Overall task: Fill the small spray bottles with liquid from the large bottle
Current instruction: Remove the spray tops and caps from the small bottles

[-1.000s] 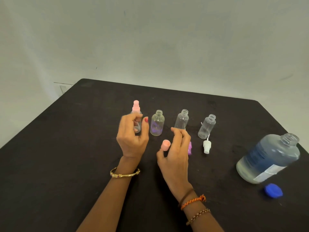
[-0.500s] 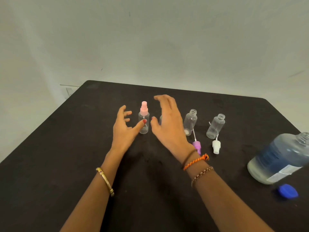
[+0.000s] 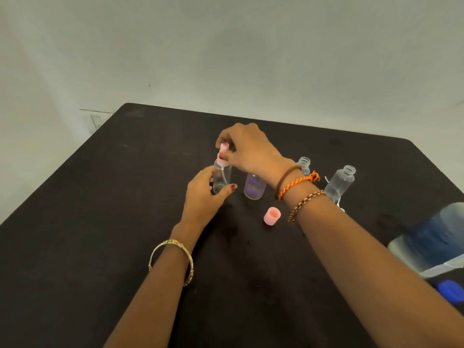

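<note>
The right hand [image 3: 247,146] pinches the pink spray head [image 3: 223,154] sitting on the neck of the leftmost small bottle [image 3: 222,179], fingertips curled down around it, while the left hand [image 3: 203,197] grips that bottle's clear body from the near-left side, thumb (red-painted nail) laid across its base. The bottle stands upright on the black table [image 3: 100,222] with its thin dip tube visible inside. Just right of this bottle stands a second small bottle [image 3: 254,187], showing a purple tint through its wall; its neck is hidden behind the right wrist. Further right of it a third small bottle [image 3: 304,164] peeks out behind the wrist, uncapped, and beyond that a fourth small bottle [image 3: 340,182], also uncapped. Nearer the person than the held bottle, a loose pink cap [image 3: 272,216] rests on the table. Far to the right of the held bottle sits the large bottle [image 3: 437,239], blurred, with a blue cap [image 3: 450,292] lying near it.
</note>
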